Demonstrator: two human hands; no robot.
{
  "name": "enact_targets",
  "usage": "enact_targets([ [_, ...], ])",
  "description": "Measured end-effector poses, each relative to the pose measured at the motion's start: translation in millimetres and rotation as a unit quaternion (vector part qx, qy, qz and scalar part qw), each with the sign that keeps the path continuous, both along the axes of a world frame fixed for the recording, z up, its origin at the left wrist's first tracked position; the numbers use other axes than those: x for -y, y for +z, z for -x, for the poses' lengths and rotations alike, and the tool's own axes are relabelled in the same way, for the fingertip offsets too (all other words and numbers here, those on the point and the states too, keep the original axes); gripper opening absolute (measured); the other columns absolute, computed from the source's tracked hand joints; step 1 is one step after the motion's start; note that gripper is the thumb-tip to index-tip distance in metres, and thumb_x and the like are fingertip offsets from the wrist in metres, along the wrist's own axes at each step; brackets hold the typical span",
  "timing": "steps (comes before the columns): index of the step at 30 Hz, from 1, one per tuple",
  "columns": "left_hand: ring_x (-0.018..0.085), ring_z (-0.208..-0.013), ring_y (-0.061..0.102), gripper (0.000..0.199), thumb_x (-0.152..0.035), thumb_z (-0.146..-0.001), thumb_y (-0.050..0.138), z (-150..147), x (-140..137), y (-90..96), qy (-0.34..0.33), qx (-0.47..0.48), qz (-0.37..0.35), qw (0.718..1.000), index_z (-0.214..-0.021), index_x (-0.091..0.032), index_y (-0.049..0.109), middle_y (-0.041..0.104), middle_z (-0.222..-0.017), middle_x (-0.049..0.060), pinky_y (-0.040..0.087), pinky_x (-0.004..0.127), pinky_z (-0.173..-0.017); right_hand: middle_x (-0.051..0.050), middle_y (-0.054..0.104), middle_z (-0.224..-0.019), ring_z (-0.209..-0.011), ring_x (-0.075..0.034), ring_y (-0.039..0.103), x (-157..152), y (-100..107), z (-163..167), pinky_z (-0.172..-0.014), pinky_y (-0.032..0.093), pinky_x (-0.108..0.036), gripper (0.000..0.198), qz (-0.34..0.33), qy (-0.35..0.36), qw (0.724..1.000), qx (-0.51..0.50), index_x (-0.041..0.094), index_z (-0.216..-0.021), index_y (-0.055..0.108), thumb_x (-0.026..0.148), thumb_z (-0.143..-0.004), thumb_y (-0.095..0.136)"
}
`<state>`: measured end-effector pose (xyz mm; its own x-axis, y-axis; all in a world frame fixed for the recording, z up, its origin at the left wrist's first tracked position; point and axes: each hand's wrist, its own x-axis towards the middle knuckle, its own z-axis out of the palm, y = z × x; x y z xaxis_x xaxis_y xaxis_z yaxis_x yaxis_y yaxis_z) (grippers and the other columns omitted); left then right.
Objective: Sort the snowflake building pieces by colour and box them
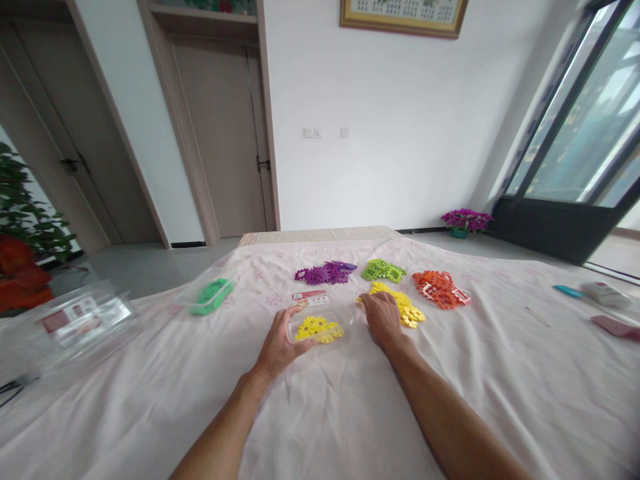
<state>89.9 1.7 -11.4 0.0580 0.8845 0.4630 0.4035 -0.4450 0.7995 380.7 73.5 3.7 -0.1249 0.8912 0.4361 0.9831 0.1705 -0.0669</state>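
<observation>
My left hand [283,339] grips the left end of a clear plastic container [346,321], thumb on the near side and fingers behind. Inside it lie several yellow flower-shaped pieces [313,325]. My right hand [381,316] is closed at the left side of a yellow pile [411,312] of the same kind of pieces. A bit of yellow shows at its fingertips, which pinch a piece mostly hidden by the hand. Just behind the container is a clear lid with a red and white label [310,297].
Behind my hands lie purple [327,273], lime green [383,270] and orange-red [441,290] piles. At left are a clear container with green pieces [213,297] and stacked clear containers [75,320]. A pink object [616,327] and a blue item [569,291] lie far right on the cloth [320,413].
</observation>
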Motion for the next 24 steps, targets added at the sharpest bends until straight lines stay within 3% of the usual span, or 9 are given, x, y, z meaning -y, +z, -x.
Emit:
enact_targets([
  [6,0.028,-0.126,0.051,0.066,-0.033,-0.066,0.080,-0.6,-1.1,-1.0,0.001,-0.003,-0.001,1.000,-0.125,-0.023,0.054,0.056,-0.127,0.009,0.038,0.047,-0.111,-0.009,0.073,-0.094,-0.097,-0.025,0.061,4.3,1.8,3.9,-0.094,0.036,-0.035,0.033,-0.053,0.026,0.995,-0.083,0.022,-0.119,0.068,0.024,-0.099,0.042],
  [11,0.029,-0.127,0.051,0.066,-0.033,-0.067,0.080,-1.1,-0.8,-1.0,-0.008,0.002,0.004,1.000,-0.126,-0.023,0.053,0.054,-0.130,0.010,0.039,0.049,-0.111,-0.009,0.070,-0.102,-0.099,-0.023,0.061,13.6,6.4,21.2,-0.091,0.043,-0.033,0.034,-0.122,0.134,0.956,-0.231,0.022,-0.114,0.068,0.030,-0.101,0.037],
  [18,0.028,-0.128,0.050,0.067,-0.033,-0.068,0.080,0.7,-1.2,-1.3,-0.014,-0.002,0.001,1.000,-0.128,-0.023,0.052,0.054,-0.130,0.010,0.038,0.048,-0.112,-0.007,0.068,-0.115,-0.109,-0.020,0.060,30.8,12.5,51.1,-0.097,0.046,-0.033,0.035,-0.079,0.306,0.915,-0.251,0.025,-0.120,0.066,0.029,-0.102,0.037],
  [21,0.028,-0.127,0.050,0.065,-0.033,-0.068,0.079,0.7,-0.7,-0.3,-0.011,-0.002,0.001,1.000,-0.127,-0.023,0.053,0.054,-0.130,0.010,0.037,0.048,-0.112,-0.007,0.068,-0.119,-0.114,-0.020,0.057,26.0,12.0,43.4,-0.103,0.043,-0.035,0.037,-0.096,0.264,0.930,-0.238,0.024,-0.124,0.064,0.029,-0.102,0.036],
  [24,0.029,-0.127,0.051,0.065,-0.034,-0.067,0.079,-0.7,1.6,3.8,-0.003,-0.005,0.011,1.000,-0.125,-0.021,0.053,0.055,-0.129,0.010,0.037,0.048,-0.112,-0.008,0.065,-0.126,-0.121,-0.023,0.052,13.5,8.8,20.5,-0.107,0.038,-0.041,0.037,-0.128,0.108,0.964,-0.207,0.022,-0.125,0.064,0.031,-0.101,0.037],
])
